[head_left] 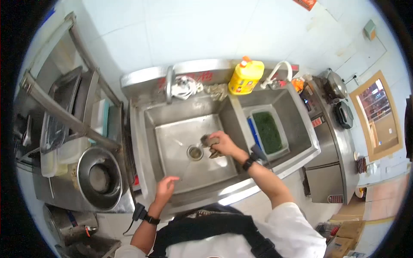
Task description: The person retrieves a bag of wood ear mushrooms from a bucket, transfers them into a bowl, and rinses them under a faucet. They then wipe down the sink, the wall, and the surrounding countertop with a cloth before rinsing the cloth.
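Observation:
My right hand (pixel 223 145) is closed around a crumpled grey-brown rag (pixel 213 152), over the floor of the large left sink basin (pixel 172 133). Just left of the rag is the round drain (pixel 195 152). Near the front left of the same basin, my left hand (pixel 165 189) hangs with its fingers apart and nothing in it. A metal faucet (pixel 169 86) rises at the back of this basin.
A yellow jug (pixel 245 77) stands on the back ledge beside a wadded white cloth (pixel 186 87). The right basin holds a tub of green liquid (pixel 267 131). Left, a steel bowl (pixel 112 189) sits beside a metal shelf rack (pixel 56 101). A wok-like pan (pixel 335 84) is at far right.

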The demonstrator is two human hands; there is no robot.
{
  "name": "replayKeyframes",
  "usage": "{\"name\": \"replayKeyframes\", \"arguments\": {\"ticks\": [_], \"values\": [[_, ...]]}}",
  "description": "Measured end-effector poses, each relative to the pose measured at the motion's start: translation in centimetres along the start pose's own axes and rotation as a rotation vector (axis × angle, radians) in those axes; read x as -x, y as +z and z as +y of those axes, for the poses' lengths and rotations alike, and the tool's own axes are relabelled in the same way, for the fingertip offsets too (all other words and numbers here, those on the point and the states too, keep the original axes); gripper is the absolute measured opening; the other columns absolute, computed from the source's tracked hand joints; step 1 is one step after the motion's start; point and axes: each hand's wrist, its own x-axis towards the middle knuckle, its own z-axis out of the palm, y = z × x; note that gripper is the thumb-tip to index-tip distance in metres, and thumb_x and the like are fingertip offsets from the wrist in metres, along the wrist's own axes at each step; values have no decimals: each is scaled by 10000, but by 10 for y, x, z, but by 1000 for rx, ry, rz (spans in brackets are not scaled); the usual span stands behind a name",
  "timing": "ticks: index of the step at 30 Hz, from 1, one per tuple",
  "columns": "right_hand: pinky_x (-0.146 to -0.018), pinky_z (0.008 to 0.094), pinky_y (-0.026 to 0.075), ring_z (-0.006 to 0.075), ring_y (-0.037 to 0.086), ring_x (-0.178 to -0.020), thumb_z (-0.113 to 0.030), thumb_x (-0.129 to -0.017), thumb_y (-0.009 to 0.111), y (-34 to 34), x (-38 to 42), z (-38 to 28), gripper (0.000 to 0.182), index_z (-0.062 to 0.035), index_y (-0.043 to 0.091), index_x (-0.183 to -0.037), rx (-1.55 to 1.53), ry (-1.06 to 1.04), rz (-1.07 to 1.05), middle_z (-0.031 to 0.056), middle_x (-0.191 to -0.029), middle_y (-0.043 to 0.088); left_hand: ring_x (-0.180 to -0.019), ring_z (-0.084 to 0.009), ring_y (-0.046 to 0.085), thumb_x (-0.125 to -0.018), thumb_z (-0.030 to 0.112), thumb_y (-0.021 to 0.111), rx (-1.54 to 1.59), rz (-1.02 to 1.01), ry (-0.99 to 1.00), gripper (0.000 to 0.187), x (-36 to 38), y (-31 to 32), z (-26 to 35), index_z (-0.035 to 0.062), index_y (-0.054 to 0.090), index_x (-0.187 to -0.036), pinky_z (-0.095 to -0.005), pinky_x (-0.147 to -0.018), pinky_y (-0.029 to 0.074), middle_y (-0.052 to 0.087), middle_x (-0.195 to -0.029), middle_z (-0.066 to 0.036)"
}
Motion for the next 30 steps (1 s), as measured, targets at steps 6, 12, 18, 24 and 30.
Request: {"name": "replayKeyframes", "arguments": {"ticks": [6,12,18,24,30], "values": [[-853,324,399,275,502,-933,-22,-626,589,-207,-72,-2,324,-49,545,-946,68,-344,513,125,-959,513,-848,-271,602,-784,22,488,-114,-10,-215,183,6,76,7,49,642,-879,-324,-767,455,621,-845,-152],[-880,413,377,328,393,-1090,-29,-629,569,-316,-217,-109,386,-122,588,-1003,512,-924,697,98,-1174,432,-850,-299,586,-778,26,495,-181,-88,-186,184,-47,136,75,58,647,-877,-338,-759,456,613,-860,-140],[-818,364,419,239,425,-1043,-119,-718,541,-341,-342,-71,234,-186,610,-931,1062,-1047,479,-5,-1179,430,-844,-314,576,-769,29,510,-254,-73,-125,176,-105,155,105,55,632,-893,-351,-753,452,608,-860,-138],[-814,366,435,299,450,-983,-92,-723,531,-459,-352,-22,216,-183,582,-913,918,-1120,632,86,-1064,490,-952,-327,549,-832,61,455,-272,-134,-410,225,-119,160,105,3,586,-1006,-350,-846,405,594,-961,-185],[-807,401,426,360,441,-988,57,-632,594,-588,-318,108,353,-132,584,-930,809,-760,994,150,-975,487,-868,-343,586,-864,108,436,-488,-354,-651,242,-134,178,102,51,588,-1044,-353,-739,441,604,-902,-206]]}}
